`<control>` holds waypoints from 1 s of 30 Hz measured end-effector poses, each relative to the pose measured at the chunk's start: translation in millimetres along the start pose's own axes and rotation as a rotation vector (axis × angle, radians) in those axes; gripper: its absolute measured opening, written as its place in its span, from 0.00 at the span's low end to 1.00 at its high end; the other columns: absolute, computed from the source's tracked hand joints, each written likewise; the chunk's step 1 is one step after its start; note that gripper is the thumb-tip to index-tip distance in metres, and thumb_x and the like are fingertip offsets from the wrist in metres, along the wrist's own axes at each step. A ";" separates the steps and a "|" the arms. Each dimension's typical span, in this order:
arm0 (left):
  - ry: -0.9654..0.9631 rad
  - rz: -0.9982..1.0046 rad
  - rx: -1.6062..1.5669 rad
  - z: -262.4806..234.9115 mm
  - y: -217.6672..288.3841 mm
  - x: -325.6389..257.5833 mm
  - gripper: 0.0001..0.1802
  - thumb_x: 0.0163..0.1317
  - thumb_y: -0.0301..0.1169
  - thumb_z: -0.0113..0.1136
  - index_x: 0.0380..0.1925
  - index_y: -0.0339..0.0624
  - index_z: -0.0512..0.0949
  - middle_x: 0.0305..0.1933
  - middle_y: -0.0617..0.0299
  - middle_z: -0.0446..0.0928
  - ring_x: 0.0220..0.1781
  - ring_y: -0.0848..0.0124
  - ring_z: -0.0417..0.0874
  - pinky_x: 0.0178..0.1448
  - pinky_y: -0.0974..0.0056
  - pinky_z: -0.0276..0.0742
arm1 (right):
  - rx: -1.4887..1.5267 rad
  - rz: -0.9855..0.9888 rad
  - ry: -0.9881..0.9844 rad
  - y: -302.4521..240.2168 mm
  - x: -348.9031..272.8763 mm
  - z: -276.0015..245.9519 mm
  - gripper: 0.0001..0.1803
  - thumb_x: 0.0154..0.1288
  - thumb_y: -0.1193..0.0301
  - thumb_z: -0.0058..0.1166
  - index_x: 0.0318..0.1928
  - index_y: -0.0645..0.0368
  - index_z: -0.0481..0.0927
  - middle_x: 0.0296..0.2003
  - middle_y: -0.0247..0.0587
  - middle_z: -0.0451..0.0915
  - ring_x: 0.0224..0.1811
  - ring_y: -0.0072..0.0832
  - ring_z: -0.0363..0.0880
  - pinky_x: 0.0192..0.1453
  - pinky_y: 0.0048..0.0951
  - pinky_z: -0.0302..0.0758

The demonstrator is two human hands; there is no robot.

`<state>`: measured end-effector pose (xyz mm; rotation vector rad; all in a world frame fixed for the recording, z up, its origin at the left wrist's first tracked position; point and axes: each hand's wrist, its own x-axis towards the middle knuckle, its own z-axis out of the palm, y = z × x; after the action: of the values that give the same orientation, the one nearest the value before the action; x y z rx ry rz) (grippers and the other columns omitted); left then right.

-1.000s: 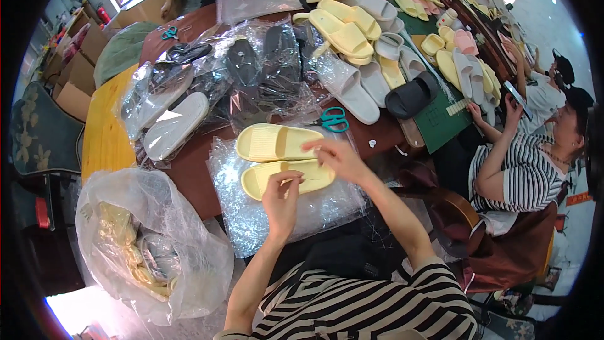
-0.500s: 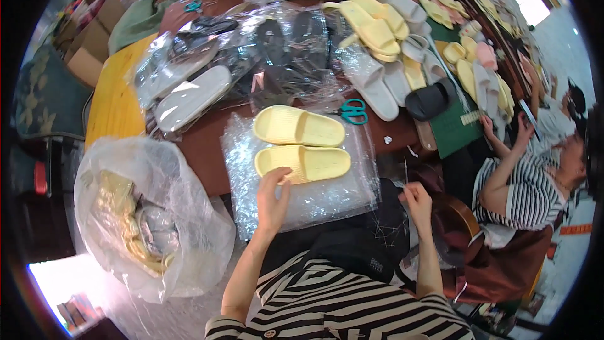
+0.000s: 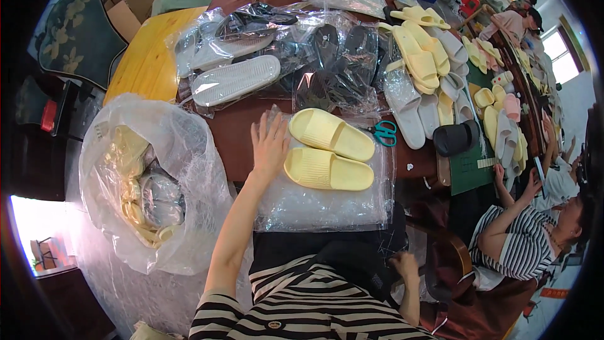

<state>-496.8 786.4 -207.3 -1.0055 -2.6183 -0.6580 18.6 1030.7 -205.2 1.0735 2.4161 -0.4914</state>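
Note:
A pair of pale yellow slide sandals (image 3: 329, 151) lies side by side on a stack of clear plastic bags (image 3: 321, 208) at the table's near edge. My left hand (image 3: 270, 147) rests flat with fingers spread on the bags' left edge, just beside the sandals' toe ends and holding nothing. Low by my right thigh, my right hand (image 3: 406, 266) is curled over my lap; its fingertips look pressed together, and what they hold, if anything, does not show. Teal-handled scissors (image 3: 384, 133) lie to the right of the sandals.
Bagged grey and black slippers (image 3: 236, 80) cover the table's far side. Loose yellow sandals (image 3: 418, 56) and a black slide (image 3: 455, 137) sit at right. A big clear sack (image 3: 195, 226) holding bagged footwear stands at left. A co-worker in stripes (image 3: 519, 239) sits at right.
My left hand has left the nearer sandal and moved up to the bags' left edge, its fingers spreading. My right hand has dropped toward my lap. The view has shifted left.

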 end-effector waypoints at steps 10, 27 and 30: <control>-0.098 -0.054 0.107 13.4 -15.8 -21.0 0.31 0.70 0.40 0.53 0.73 0.49 0.63 0.80 0.61 0.53 0.81 0.49 0.49 0.78 0.31 0.40 | 0.425 -0.809 0.320 -240.7 157.1 -120.8 0.20 0.60 0.75 0.60 0.54 0.62 0.78 0.52 0.53 0.77 0.57 0.48 0.75 0.59 0.41 0.73; 0.011 -0.525 -0.031 -11.7 -16.4 -21.0 0.33 0.58 0.32 0.64 0.62 0.32 0.68 0.62 0.40 0.69 0.63 0.45 0.70 0.63 0.47 0.68 | 0.268 -1.074 0.345 -309.8 249.9 -91.4 0.23 0.48 0.83 0.54 0.49 0.60 0.80 0.52 0.49 0.77 0.59 0.52 0.70 0.62 0.46 0.69; -0.036 -0.439 0.025 -8.2 -15.6 -21.1 0.30 0.57 0.33 0.65 0.57 0.29 0.69 0.56 0.40 0.70 0.57 0.44 0.72 0.57 0.48 0.70 | 0.387 -1.073 0.326 -307.3 245.2 -89.4 0.25 0.51 0.82 0.54 0.53 0.61 0.79 0.56 0.51 0.76 0.62 0.51 0.69 0.66 0.46 0.68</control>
<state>-491.4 760.1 -213.5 -0.4350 -2.8953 -0.6999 -384.4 1026.8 -218.5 -0.1762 3.1266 -1.2201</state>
